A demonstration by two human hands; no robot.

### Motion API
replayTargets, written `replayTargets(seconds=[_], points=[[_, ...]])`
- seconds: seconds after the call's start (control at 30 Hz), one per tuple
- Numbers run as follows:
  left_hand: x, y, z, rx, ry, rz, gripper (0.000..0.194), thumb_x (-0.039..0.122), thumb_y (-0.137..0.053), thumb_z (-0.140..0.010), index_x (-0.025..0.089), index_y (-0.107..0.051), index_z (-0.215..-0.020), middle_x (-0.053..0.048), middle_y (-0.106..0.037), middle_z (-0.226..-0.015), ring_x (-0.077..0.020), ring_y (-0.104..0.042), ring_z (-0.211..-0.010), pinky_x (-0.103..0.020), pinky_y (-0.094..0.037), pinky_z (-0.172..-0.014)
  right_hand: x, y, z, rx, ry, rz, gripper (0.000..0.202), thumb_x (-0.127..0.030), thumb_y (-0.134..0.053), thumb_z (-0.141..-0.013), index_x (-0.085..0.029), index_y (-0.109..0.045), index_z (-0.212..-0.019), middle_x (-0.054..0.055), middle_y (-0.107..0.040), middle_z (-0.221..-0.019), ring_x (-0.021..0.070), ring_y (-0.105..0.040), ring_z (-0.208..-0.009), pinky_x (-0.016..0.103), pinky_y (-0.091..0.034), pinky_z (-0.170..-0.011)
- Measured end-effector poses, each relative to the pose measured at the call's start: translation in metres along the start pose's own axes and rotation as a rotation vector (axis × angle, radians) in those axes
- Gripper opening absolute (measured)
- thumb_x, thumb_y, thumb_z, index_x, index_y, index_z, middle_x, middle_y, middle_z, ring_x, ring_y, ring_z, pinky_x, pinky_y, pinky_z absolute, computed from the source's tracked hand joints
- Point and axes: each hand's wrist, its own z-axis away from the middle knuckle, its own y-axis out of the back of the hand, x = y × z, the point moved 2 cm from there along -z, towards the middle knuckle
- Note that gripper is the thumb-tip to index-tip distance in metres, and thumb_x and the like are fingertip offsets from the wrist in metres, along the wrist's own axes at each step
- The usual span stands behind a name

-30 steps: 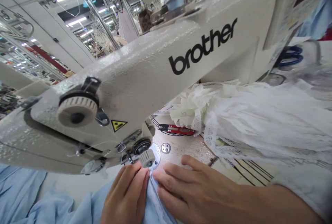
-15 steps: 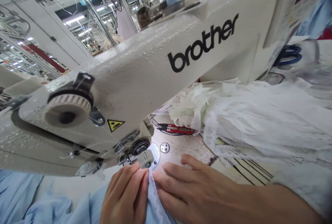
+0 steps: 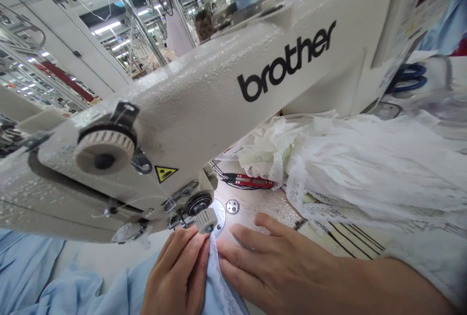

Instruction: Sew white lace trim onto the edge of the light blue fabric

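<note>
Light blue fabric [image 3: 212,291] with a white lace trim [image 3: 221,281] along its edge runs up to the needle area of a white sewing machine [image 3: 189,110]. My left hand [image 3: 178,271] lies on the fabric with fingers pressed together, gripping it just left of the lace and close below the machine's ridged knob [image 3: 205,220]. On the other side, my right hand [image 3: 270,266] rests flat, fingers spread, its fingertips at the lace edge. The needle and presser foot are mostly hidden behind the knob and my left fingertips.
Red thread snips [image 3: 251,181] lie on the machine bed beyond my right hand. A heap of white lace-edged fabric [image 3: 350,164] covers the right side. More blue fabric [image 3: 73,286] spreads at the lower left, under the machine head.
The view has shifted slightly, so the machine head sits a little further right. Both hands keep nearly the same place at the fabric and lace.
</note>
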Motion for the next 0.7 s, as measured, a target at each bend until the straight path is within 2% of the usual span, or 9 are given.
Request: replayTargets(seconds=[0.1, 0.2, 0.4, 0.47, 0.6, 0.7], points=[[0.001, 0.0, 0.001, 0.007, 0.018, 0.014, 0.023, 0.021, -0.055, -0.091, 0.018, -0.061, -0.113, -0.006, -0.067, -0.112, -0.0128, -0.065, -0.104, -0.02, -0.049, -0.099, 0.002, 0.0, -0.001, 0.006, -0.001, -0.014, 0.033, -0.017, -0.034, -0.102, -0.018, -0.065, -0.111, -0.001, -0.07, -0.114, 0.0173, -0.06, -0.102, 0.035, -0.041, -0.094], [0.004, 0.0, 0.0, 0.062, 0.054, 0.021, 0.022, 0.023, -0.056, -0.091, 0.018, -0.062, -0.111, -0.006, -0.067, -0.111, -0.0117, -0.066, -0.104, -0.018, -0.048, -0.099, 0.006, 0.001, -0.003, -0.049, 0.027, -0.022, 0.028, -0.02, -0.04, -0.101, -0.017, -0.066, -0.111, 0.0, -0.07, -0.115, 0.0182, -0.06, -0.103, 0.035, -0.04, -0.094], [0.008, -0.002, -0.003, 0.069, 0.126, 0.044, 0.02, 0.026, -0.056, -0.092, 0.019, -0.062, -0.109, -0.004, -0.068, -0.112, -0.0096, -0.066, -0.105, -0.016, -0.045, -0.102, 0.01, 0.0, -0.003, -0.125, 0.059, -0.023, 0.025, -0.026, -0.048, -0.099, -0.016, -0.064, -0.116, 0.001, -0.068, -0.12, 0.0194, -0.06, -0.105, 0.037, -0.041, -0.094], [0.007, -0.002, -0.003, 0.068, 0.157, 0.065, 0.019, 0.025, -0.056, -0.091, 0.021, -0.063, -0.109, -0.002, -0.068, -0.113, -0.0086, -0.065, -0.106, -0.015, -0.044, -0.103, 0.01, -0.001, -0.003, -0.127, 0.064, -0.034, 0.027, -0.027, -0.047, -0.099, -0.016, -0.064, -0.117, 0.001, -0.068, -0.119, 0.0199, -0.06, -0.104, 0.037, -0.041, -0.093], [0.004, 0.0, -0.002, 0.058, 0.209, 0.11, 0.016, 0.03, -0.06, -0.089, 0.025, -0.063, -0.104, 0.001, -0.069, -0.108, -0.0072, -0.067, -0.101, -0.012, -0.047, -0.096, 0.01, 0.002, -0.004, -0.147, 0.075, -0.021, 0.029, -0.02, -0.041, -0.101, -0.015, -0.063, -0.119, 0.001, -0.066, -0.124, 0.0192, -0.058, -0.107, 0.036, -0.04, -0.096], [0.002, 0.002, -0.004, 0.062, 0.199, 0.106, 0.01, 0.03, -0.061, -0.088, 0.026, -0.064, -0.097, 0.001, -0.069, -0.104, -0.0082, -0.068, -0.096, -0.013, -0.05, -0.092, 0.011, 0.005, -0.005, -0.188, 0.1, -0.054, 0.032, -0.018, -0.036, -0.102, -0.014, -0.062, -0.121, 0.001, -0.064, -0.127, 0.0195, -0.057, -0.11, 0.036, -0.041, -0.097]])
